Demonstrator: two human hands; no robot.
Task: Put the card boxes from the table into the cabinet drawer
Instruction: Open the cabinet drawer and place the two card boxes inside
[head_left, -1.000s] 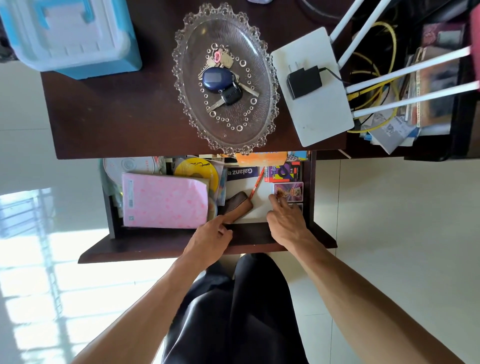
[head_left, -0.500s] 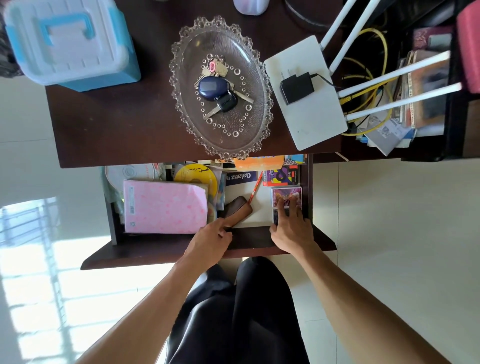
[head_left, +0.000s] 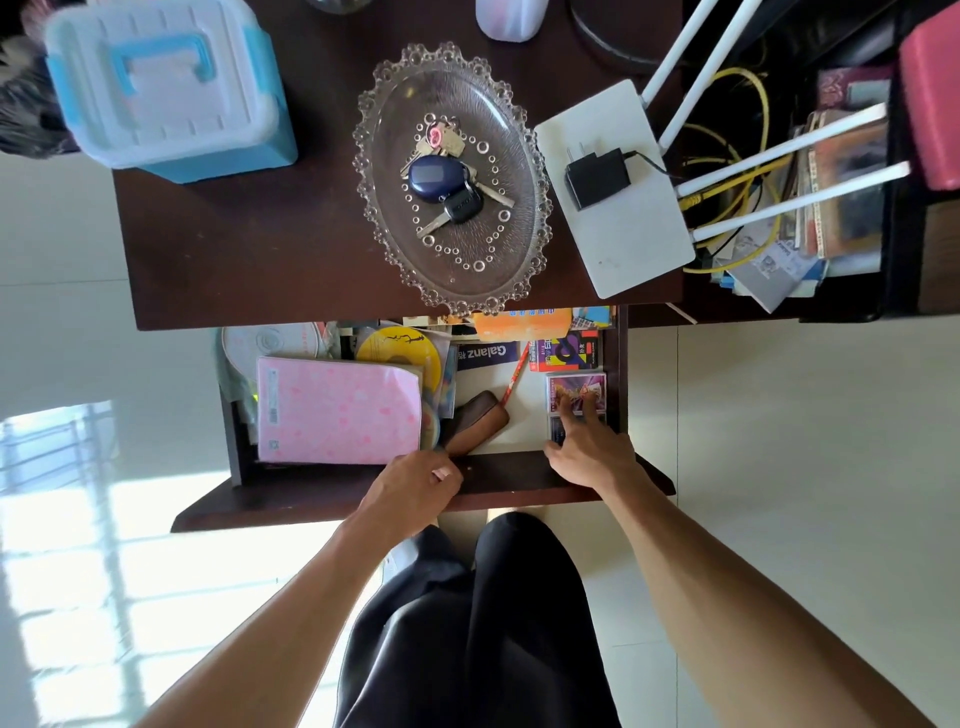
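Observation:
The cabinet drawer (head_left: 519, 470) stands pulled out under the dark table (head_left: 249, 249). Three card boxes lie along its right side: a pink-purple card box (head_left: 563, 387), a darker card box (head_left: 557, 430) just in front of it, and a red-and-black card box (head_left: 563, 353) behind. My right hand (head_left: 592, 452) reaches over the drawer front with fingers spread, their tips resting on the pink-purple box and holding nothing. My left hand (head_left: 415, 488) is curled over the drawer front, beside a brown case (head_left: 475, 421).
A pink notebook (head_left: 337, 410), discs (head_left: 400, 348), a red pencil (head_left: 514, 374) and papers fill the drawer. On the table are a glass dish with keys (head_left: 452, 280), a white router (head_left: 618, 228) with a black adapter, and a blue-and-white storage box (head_left: 161, 88). Shelves with cables stand to the right.
My right hand slid forward so its fingers lie on the pink-purple card box. My left hand drew back from the brown case to the drawer front.

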